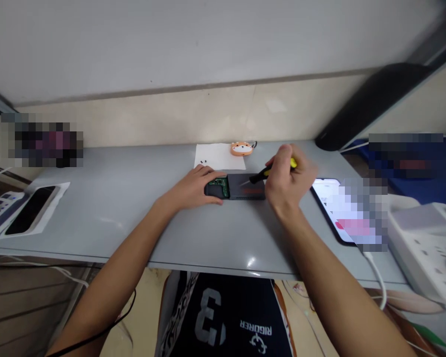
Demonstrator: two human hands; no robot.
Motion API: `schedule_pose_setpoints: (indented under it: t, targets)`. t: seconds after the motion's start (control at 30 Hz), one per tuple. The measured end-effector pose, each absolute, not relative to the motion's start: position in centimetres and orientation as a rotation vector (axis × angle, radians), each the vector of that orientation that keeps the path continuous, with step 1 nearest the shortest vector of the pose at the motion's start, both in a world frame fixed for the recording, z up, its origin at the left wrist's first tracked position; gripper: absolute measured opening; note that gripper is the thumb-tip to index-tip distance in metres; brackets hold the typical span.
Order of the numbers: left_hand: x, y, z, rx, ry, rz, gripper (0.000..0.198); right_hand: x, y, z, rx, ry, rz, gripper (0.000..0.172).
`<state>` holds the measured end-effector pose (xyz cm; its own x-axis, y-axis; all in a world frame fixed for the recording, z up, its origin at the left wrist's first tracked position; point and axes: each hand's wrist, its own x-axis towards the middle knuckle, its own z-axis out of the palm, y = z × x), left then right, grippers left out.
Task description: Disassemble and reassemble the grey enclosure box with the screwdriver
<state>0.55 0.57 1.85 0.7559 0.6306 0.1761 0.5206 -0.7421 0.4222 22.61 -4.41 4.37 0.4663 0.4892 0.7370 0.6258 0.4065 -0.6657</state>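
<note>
A small dark electronic device [241, 187] lies on the grey table [134, 218] with its left end uncovered, showing a green circuit board [220, 185]. My left hand [195, 188] rests flat over that left end, fingers curled around the case. My right hand [288, 178] is closed around a black and yellow screwdriver [268, 172], whose tip points down at the top of the device.
A white paper sheet [217, 154] with two tiny dark screws [203, 162] lies behind the device, next to an orange animal-shaped charm [242, 148]. A lit phone [338, 208] lies on the right, a power strip [427, 253] further right, another phone [29, 210] at left.
</note>
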Motion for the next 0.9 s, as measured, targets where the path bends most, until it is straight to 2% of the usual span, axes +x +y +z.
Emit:
schedule_pose_setpoints:
  t: [0.3,0.5,0.8,0.9]
  targets:
    - [0.1,0.7,1.7,2.575,0.973,0.436,0.079,22.5,-4.4,4.4,-1.169,-1.219,-0.111,0.044]
    - [0.4,0.6,1.7,2.546,0.951,0.534,0.066,21.7,-5.4,4.9,-1.127,-1.193,-0.212,0.046]
    - [0.5,1.0,0.9,2.509,0.935,0.562,0.062,22.3,-5.2,4.0,-1.162,-1.337,-0.221,0.049]
    - [0.3,1.1,0.8,2.501,0.934,0.581,0.055,22.7,-5.1,4.1,-1.208,-1.303,-0.228,0.048]
